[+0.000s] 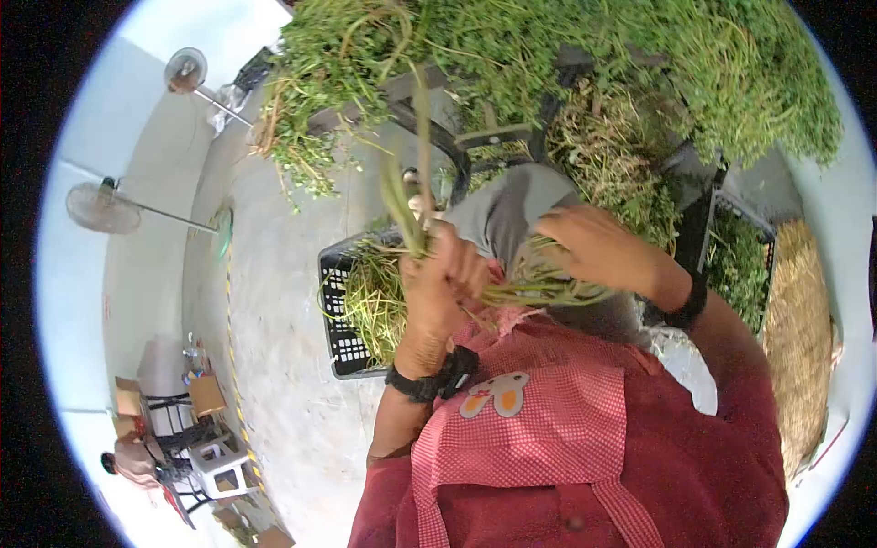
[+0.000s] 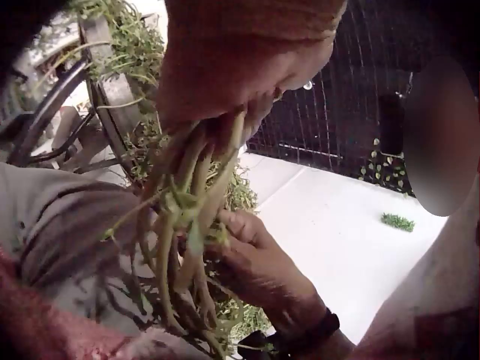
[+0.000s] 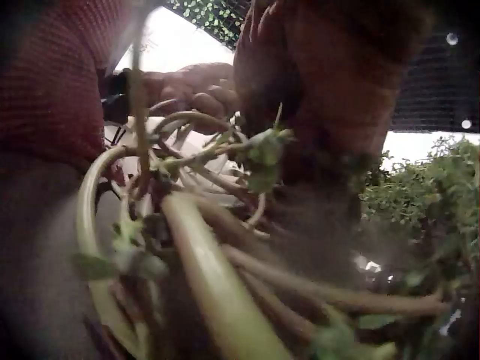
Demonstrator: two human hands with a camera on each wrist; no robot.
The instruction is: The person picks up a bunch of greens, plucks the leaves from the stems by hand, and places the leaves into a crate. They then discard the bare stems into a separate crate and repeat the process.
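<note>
My left hand (image 1: 440, 285) grips a bunch of long green stems (image 2: 184, 217) in front of the red checked apron. Some stems rise above the fist in the head view, blurred, and others stretch across to the right. At those stems' far end is my right hand (image 1: 598, 248), its thumb and fingers pinching among them in the left wrist view. Thick stems (image 3: 217, 277) with a few small leaves fill the right wrist view close up. Below the left hand, a black crate (image 1: 345, 352) on the floor contains loose stems (image 1: 376, 297).
A big heap of leafy greens (image 1: 512, 50) covers the table in front. Wilted stems (image 1: 603, 137) are piled beneath its right side. More greens (image 1: 735, 260) fill a crate at the right, beside a woven mat (image 1: 797, 347). Standing fans (image 1: 102, 208) and a white stool (image 1: 219, 464) are at the left.
</note>
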